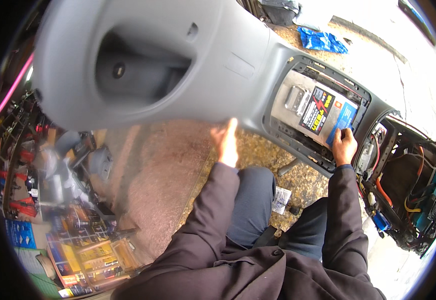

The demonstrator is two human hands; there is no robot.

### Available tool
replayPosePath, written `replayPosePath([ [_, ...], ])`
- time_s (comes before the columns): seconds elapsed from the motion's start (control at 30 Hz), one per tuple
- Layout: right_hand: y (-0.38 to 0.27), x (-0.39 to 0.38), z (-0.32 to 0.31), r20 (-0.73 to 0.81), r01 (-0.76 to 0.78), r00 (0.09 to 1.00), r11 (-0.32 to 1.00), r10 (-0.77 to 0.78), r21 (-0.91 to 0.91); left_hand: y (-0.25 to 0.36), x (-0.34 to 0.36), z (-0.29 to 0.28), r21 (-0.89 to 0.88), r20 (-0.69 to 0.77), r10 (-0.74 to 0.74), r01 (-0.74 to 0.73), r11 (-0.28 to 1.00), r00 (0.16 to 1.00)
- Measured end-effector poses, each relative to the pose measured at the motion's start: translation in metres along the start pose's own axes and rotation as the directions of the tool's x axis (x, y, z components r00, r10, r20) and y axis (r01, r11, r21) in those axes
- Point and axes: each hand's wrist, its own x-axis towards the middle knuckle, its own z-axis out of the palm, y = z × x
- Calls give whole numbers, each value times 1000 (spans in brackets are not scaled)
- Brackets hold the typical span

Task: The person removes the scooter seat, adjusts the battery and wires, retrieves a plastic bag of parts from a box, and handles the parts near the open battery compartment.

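Observation:
A large grey plastic scooter body point(235, 55) with a deep storage hollow spans the upper view. Inside its dark-rimmed opening on the right lies a silver metal-cased battery pack point(290, 110) with a metal handle and black, yellow and blue labels. My right hand point(345, 145) is at the pack's near right corner, its fingers curled closed. Whatever they pinch there is hidden. Below the near edge of the grey body is my left hand point(226, 145), thumb raised and apart from the other fingers, which are motion-blurred. Nothing shows in it.
An exposed frame section with coloured wires and teal parts point(425, 200) adjoins the body at right. Boxed goods point(85, 250) and tools crowd the left side. A blue plastic bag point(323, 41) lies on the ground beyond. A small printed paper point(281, 200) lies by my knees.

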Motion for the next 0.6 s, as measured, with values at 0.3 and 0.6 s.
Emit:
replayPosePath([
  [0.3,-1,-1,0,-4,6,1000,1000,-6,30,167,-61,-60,-68,-51,765,-766,639,642],
  [0.6,-4,-2,-3,-20,33,999,999,-33,-28,233,-95,-61,108,27,887,-883,456,461],
])
